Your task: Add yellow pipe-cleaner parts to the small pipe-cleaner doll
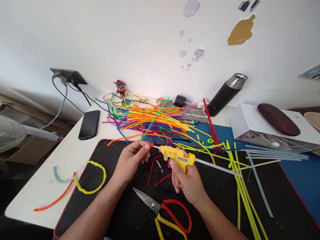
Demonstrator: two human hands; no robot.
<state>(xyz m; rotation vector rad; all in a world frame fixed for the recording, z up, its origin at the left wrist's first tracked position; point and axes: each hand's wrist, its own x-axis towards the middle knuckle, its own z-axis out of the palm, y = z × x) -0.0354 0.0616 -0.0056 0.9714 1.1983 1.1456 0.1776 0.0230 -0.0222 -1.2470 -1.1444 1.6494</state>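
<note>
My right hand (185,180) is wrapped round the grip of a yellow hot glue gun (176,156), and a clear glue stick (217,167) juts from its back end. The gun's nozzle points left and meets a small red piece (151,145) pinched between the thumb and finger of my left hand (133,158). That piece looks like pipe cleaner, mostly covered by the fingers. Scissors (156,206) with one red and one yellow handle lie with blades apart below both hands. Short red and magenta pipe cleaner pieces (151,170) rest on the black mat (120,203).
A heap of coloured pipe cleaners (150,116) spreads behind my hands. Yellow-green pipe cleaners (246,196) and more glue sticks (275,154) lie right. A phone (89,124) and a yellow ring (91,191) are left. A small doll (120,88) and a black thermos (226,95) stand at the back.
</note>
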